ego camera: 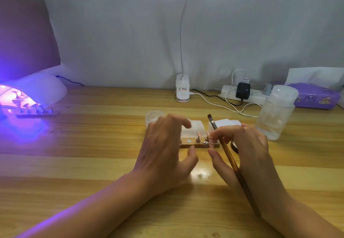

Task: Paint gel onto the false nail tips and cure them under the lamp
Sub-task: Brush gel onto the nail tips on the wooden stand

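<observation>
A brush (229, 155) is held in the right grip (247, 144), whose fingertips (214, 136) are set at the nail tips (198, 134) on a wooden strip (189, 141) mid-surface. The left grip (163, 144) is held loosely spread over the strip's left end, holding nothing. A second strip (37, 113) is lit under the curing lamp (37, 90) at the far left edge of the surface (111, 163).
</observation>
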Motion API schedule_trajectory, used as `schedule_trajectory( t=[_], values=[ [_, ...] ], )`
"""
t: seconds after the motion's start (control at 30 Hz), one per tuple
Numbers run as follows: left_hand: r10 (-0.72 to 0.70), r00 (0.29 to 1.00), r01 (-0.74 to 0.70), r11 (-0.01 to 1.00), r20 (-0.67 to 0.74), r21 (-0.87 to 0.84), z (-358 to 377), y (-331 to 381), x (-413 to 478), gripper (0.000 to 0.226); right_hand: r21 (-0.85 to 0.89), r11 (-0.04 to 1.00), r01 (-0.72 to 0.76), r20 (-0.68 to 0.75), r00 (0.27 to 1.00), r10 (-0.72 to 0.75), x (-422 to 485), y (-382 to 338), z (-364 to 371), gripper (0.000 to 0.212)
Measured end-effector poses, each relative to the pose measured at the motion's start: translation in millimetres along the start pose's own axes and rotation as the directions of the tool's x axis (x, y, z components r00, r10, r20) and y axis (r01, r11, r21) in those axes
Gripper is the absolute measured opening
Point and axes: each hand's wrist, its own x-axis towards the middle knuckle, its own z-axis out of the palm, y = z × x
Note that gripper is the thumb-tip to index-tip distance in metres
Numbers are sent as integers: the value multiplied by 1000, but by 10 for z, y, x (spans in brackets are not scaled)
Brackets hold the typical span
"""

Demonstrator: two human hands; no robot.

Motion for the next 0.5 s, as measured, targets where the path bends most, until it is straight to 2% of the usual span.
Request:
schedule_trajectory(
  t=[0.07,0.13,0.33,0.5],
  values=[
    [-114,993,113,993,30,45,13,-31,3,42,-1,1000,-9,1,1000,9,6,1,-14,28],
    [-172,984,168,984,54,63,35,-51,4,43,-6,1000,-18,11,1000,18,2,-3,-23,27],
    [-149,983,141,987,106,79,69,-62,-26,46,-26,999,-26,16,1000,26,5,-19,-26,27],
    [-195,971,192,981,140,36,99,-112,-33,44,-42,999,-20,17,1000,21,0,-26,-16,28]
  ],
)
